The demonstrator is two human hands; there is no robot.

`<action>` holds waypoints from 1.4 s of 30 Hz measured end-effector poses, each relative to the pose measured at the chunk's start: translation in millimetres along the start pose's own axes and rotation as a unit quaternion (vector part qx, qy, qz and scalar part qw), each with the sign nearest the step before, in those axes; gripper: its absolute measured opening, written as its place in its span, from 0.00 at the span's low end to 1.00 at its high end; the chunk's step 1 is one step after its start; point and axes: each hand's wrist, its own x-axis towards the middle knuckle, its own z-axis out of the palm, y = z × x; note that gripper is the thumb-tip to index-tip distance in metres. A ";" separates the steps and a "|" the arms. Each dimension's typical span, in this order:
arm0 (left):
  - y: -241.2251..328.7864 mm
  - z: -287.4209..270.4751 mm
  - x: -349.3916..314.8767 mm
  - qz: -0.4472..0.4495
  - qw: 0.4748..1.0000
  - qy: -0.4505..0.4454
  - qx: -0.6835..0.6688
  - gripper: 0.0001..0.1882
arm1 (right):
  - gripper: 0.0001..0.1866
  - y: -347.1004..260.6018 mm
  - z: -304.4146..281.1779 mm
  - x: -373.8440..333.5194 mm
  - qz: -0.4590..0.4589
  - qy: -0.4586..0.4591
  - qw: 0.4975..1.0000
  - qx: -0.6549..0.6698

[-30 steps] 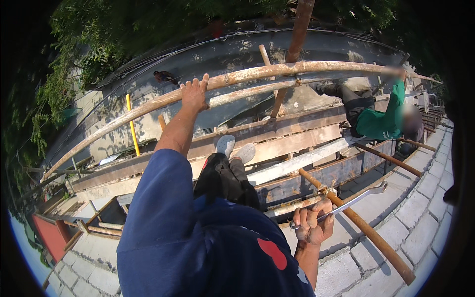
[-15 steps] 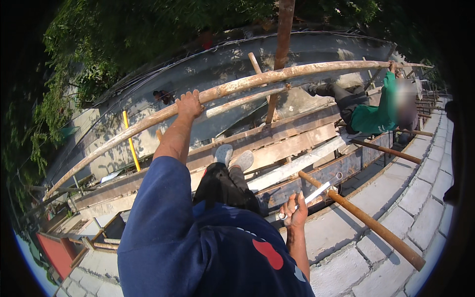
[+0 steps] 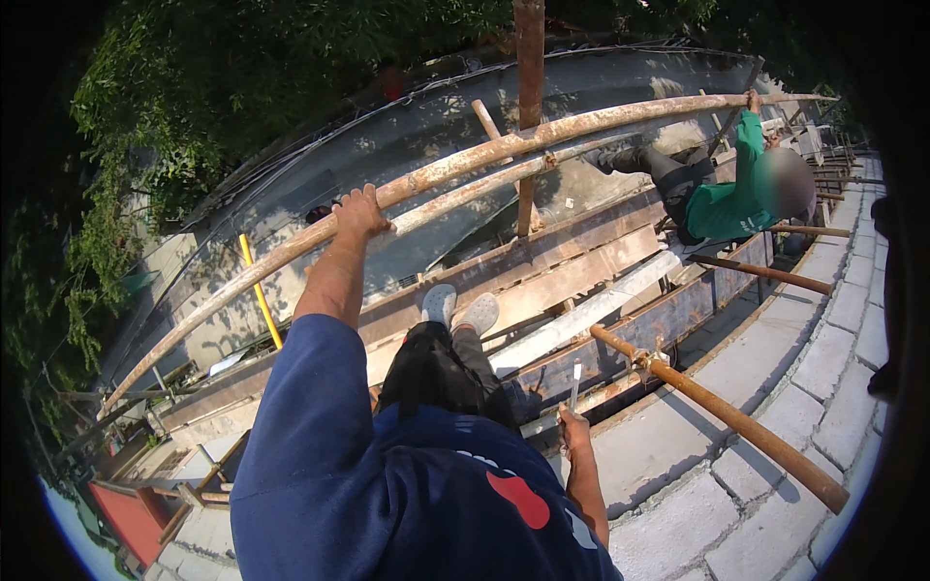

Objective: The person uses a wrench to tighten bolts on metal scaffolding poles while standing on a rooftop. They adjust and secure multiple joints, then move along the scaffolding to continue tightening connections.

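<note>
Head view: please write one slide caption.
The left hand rests on a rusty pipe; the right hand holds a metal tool.

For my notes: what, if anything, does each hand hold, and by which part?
Left hand: long pipe, left of the pole. Right hand: wrench, by its lower part.

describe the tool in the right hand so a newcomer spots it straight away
Find the pale block wall at lower right, then the nearest rusty pipe jutting over it. Left of that pipe, the right hand grips a slim metal tool pointing up the picture. Its bright silvery shine sets it apart from the rust.
</note>
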 end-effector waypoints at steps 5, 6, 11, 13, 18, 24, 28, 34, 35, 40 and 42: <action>1.5 1.4 0.3 -0.014 1.000 0.000 -0.004 0.45 | 0.19 40.6 2.2 21.3 -0.086 -0.043 0.969 -0.227; 2.0 1.5 0.4 -0.015 1.000 0.000 -0.004 0.45 | 0.18 37.1 7.4 18.6 -0.059 -0.043 0.976 -0.205; 4.2 0.1 0.8 -0.019 1.000 -0.006 -0.006 0.48 | 0.17 -26.2 37.8 -18.9 0.005 -0.029 0.979 -0.199; 4.7 -0.6 -0.5 -0.017 1.000 0.001 -0.006 0.48 | 0.20 -58.3 47.8 -37.9 -0.113 -0.045 0.970 -0.211; 8.5 -1.2 0.5 -0.015 1.000 0.002 -0.001 0.49 | 0.23 -146.5 75.7 -93.8 -0.168 -0.054 0.948 -0.264; 6.1 4.3 3.7 -0.006 0.999 0.023 0.022 0.49 | 0.31 -251.1 104.8 -216.8 -0.451 -0.259 0.831 -0.199; 5.5 6.4 3.7 0.000 0.999 0.040 0.021 0.50 | 0.35 -292.4 102.5 -294.9 -0.384 -0.540 0.737 -0.132; 8.0 3.8 1.1 0.008 0.999 0.035 0.011 0.47 | 0.26 -323.4 120.3 -370.2 -0.381 -0.705 0.598 0.014; 7.8 3.6 1.0 0.006 0.999 0.035 0.012 0.48 | 0.23 -324.9 124.4 -378.5 -0.395 -0.722 0.566 0.052; 5.6 6.4 3.6 0.009 0.999 0.034 0.013 0.49 | 0.18 -325.5 129.0 -395.2 -0.437 -0.774 0.432 0.149; 5.1 7.1 4.7 0.011 0.999 0.032 0.013 0.49 | 0.19 -324.6 131.5 -395.2 -0.439 -0.743 0.485 0.141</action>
